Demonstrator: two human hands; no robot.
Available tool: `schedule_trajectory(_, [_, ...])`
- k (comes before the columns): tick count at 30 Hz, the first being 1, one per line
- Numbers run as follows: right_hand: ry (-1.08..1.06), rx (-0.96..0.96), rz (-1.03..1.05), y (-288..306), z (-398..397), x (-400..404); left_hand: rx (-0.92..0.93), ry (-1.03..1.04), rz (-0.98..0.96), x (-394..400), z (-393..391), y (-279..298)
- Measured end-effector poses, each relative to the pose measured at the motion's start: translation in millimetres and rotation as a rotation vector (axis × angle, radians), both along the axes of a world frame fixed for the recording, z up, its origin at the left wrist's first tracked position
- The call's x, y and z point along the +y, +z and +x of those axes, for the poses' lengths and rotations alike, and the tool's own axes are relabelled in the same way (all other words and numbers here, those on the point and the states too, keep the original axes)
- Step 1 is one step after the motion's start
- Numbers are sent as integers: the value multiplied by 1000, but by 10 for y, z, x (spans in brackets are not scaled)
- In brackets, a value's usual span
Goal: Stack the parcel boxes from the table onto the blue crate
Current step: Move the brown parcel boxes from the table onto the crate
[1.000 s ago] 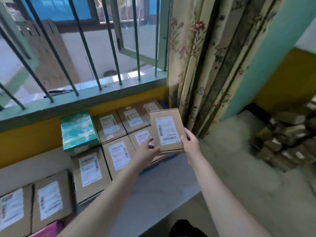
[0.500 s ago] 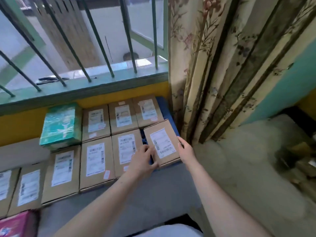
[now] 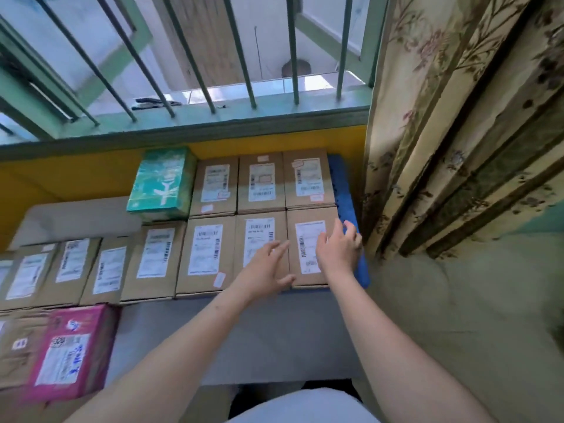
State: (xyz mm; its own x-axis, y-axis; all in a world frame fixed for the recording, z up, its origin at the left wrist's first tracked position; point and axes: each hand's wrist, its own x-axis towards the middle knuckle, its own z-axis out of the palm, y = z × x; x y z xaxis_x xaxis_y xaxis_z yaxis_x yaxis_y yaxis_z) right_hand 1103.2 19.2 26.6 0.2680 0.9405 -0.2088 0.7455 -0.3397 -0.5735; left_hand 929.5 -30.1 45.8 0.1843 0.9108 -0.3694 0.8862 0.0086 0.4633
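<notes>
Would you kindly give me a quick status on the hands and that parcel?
Both hands open: left hand, right hand. Parcel flat on blue crate, beside its neighbours. Nothing in the way.

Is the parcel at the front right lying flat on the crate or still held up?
Flat: the parcel lies label up, level with its neighbours on the blue crate.

Your way along the counter [image 3: 244, 331] is open on its bare grey front strip. Behind it, parcel boxes [image 3: 207, 254] lie packed edge to edge. The window bars [image 3: 244, 71] close off the back, and the curtain [image 3: 457, 132] hangs just beside the blue crate [image 3: 345, 193] on the right.
</notes>
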Motion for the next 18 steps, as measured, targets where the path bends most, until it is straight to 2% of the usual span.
schedule_trajectory(4, [172,73,98,358,-675,40,-104,222,173,-224,-544,359])
schedule_trajectory(8, [354,127,191,675,-1639,-182,-108,399,290,-658,-1378,642])
schedule_trajectory(12, [518,166,280,885,-2750,-617,-160,586,304,-1279,-2382,767])
schedule_trajectory(18, [671,193,212,931,-4392,-1369,-177,770,317,-2301,-3840,660])
